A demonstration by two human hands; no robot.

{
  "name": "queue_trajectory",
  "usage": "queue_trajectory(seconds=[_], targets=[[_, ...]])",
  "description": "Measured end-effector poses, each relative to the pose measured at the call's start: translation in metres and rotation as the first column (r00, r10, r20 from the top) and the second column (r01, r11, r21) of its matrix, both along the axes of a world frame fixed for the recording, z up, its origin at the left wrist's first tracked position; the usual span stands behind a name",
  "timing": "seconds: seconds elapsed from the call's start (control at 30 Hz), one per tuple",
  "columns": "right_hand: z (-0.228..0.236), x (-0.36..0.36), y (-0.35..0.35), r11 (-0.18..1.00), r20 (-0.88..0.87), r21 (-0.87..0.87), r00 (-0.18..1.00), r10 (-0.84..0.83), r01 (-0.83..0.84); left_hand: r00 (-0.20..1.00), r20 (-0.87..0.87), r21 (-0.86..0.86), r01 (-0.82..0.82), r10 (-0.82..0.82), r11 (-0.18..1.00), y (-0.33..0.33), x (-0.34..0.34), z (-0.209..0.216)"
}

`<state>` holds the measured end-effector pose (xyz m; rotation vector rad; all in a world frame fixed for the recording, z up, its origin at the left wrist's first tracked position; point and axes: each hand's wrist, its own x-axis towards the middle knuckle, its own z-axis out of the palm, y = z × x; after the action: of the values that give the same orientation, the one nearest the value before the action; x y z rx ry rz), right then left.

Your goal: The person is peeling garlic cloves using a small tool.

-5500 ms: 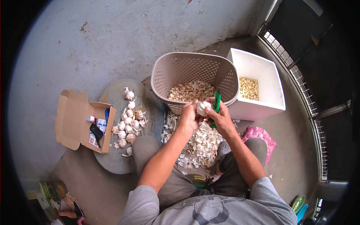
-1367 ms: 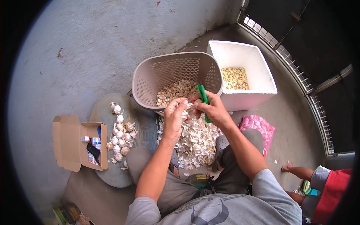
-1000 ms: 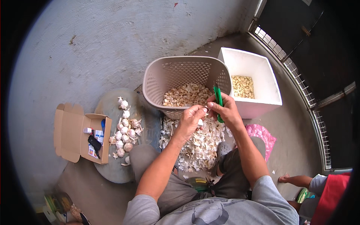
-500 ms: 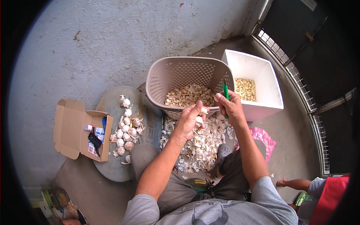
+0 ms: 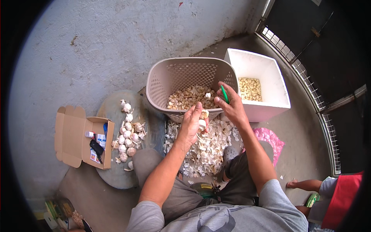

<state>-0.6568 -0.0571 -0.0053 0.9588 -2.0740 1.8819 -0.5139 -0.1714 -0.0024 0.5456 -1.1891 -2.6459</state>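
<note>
My left hand (image 5: 190,125) is closed around a partly broken garlic bulb (image 5: 202,124), with bare cloves (image 5: 204,114) showing by the thumb. Just right of it, my right hand (image 5: 233,106) has its thumb and fingers partly spread, with a slim green tool (image 5: 224,94) held against the palm; the tool's far end cannot be made out. A pale piece of garlic (image 5: 208,95) shows over the basket, left of the right fingertips; whether it is in the air or resting is unclear. Below both hands stands the brown plastic basket (image 5: 154,91), holding many loose garlic cloves (image 5: 185,98).
A white foam box (image 5: 270,67) with peeled cloves stands right of the basket. Garlic skins (image 5: 203,154) cover the floor between my feet. Whole garlic bulbs (image 5: 127,134) and an open cardboard box (image 5: 70,135) sit on a round surface at left. Another person's leg (image 5: 307,185) shows at lower right.
My right hand has opened its fingers and moved slightly left, tilting the green tool. A pale garlic piece now shows over the basket. My left hand still holds the bulb.
</note>
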Motion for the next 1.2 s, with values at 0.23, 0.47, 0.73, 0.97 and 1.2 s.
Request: queue_trajectory(seconds=[0.23,0.47,0.73,0.97,1.2], targets=[[0.049,0.048,0.007,0.821,0.496,0.132,0.754,0.431,-0.556,0.999,0.009,-0.111,-0.039,0.040,0.993,0.004,0.001,0.003],[0.044,0.047,0.005,0.855,0.418,0.300,0.864,0.282,-0.424,0.997,-0.001,-0.095,-0.082,0.082,0.992,0.004,0.001,0.002],[0.026,0.054,-0.003,0.930,0.240,0.155,0.926,0.292,-0.334,0.985,-0.060,-0.272,-0.169,0.159,0.947,0.006,-0.002,-0.014],[0.043,0.048,0.004,0.881,0.600,0.086,0.731,0.327,-0.465,0.984,-0.007,-0.232,-0.172,0.175,0.957,0.010,-0.005,-0.012],[0.039,0.060,-0.001,0.868,0.622,-0.064,0.661,0.421,-0.493,0.994,-0.022,-0.074,-0.105,0.104,0.992,0.002,0.002,-0.012]])
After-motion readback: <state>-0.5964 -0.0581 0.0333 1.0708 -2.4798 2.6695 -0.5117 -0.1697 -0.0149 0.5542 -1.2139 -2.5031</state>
